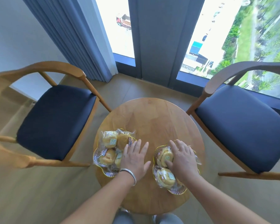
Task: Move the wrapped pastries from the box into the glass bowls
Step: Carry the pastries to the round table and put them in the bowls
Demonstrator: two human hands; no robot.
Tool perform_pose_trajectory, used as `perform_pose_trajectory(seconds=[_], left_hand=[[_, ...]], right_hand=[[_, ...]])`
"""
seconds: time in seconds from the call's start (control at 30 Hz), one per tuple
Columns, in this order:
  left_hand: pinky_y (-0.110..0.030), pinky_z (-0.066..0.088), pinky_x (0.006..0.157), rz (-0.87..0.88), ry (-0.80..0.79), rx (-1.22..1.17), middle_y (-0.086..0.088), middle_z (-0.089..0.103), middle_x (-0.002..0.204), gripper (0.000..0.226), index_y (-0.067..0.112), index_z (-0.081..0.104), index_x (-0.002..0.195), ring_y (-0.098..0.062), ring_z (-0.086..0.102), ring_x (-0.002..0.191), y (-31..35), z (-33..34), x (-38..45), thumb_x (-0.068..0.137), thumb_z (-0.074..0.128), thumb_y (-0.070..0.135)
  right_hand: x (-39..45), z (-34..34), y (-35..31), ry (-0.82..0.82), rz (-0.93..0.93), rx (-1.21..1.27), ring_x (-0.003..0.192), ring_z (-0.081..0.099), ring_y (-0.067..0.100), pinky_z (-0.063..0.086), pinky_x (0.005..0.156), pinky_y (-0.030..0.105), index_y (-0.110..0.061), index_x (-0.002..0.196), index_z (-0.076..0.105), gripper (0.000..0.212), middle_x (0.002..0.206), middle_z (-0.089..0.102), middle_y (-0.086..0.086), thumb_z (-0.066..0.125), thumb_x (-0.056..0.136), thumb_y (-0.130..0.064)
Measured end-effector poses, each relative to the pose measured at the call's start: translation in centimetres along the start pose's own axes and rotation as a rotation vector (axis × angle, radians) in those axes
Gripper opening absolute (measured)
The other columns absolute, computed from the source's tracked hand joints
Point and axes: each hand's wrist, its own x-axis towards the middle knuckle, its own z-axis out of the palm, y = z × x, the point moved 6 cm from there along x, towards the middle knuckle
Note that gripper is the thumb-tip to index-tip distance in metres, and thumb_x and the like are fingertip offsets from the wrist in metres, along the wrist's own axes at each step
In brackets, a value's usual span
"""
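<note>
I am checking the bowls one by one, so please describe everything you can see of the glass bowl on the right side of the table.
The right glass bowl is clear, with a wavy rim edged in gold. It stands upright on the round wooden table, near its right edge. It holds at least two wrapped pastries in clear plastic, one nearer the person and one farther. The right hand rests on the farther pastry with its fingers spread, hiding part of the bowl. The left hand does not touch this bowl.

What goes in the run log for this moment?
left hand: open, by left bowl | right hand: on pastry in right bowl | box: unseen
</note>
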Motion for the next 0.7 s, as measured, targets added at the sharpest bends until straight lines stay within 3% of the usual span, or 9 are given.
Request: perform_pose_trajectory(seconds=[0.2,0.47,0.7], left_hand=[[-0.044,0.002,0.116,-0.022,0.036,-0.041,-0.003,0.008,0.159,0.07,0.03,0.003,0.149,-0.019,0.003,0.145,-6.2,-0.6,-0.7,0.092,0.035,0.056],[-0.043,0.006,0.116,-0.018,0.013,-0.074,-0.001,0.011,0.159,0.072,0.032,0.003,0.149,-0.017,0.007,0.145,-17.7,-0.6,-1.3,0.092,0.039,0.055],[-0.038,0.03,0.107,-0.016,-0.146,-0.193,-0.005,0.014,0.158,0.084,0.022,0.001,0.15,-0.022,0.021,0.141,-24.0,1.8,-1.3,0.089,0.045,0.058]], right_hand=[[0.8,0.3,-5.8,-0.009,-0.028,-0.038,0.149,0.008,0.022,0.008,0.121,0.042,-0.029,0.155,0.006,0.085,0.163,0.01,0.003,0.054,0.09,-0.056],[0.6,2.0,-13.4,-0.055,0.076,-0.067,0.149,0.006,0.02,0.006,0.119,0.042,-0.029,0.155,0.007,0.087,0.163,0.009,0.003,0.058,0.088,-0.055],[-0.8,5.0,-19.4,-0.138,0.178,-0.039,0.149,0.011,0.02,0.013,0.12,0.043,-0.03,0.154,0.011,0.088,0.163,0.01,0.003,0.06,0.086,-0.057]])
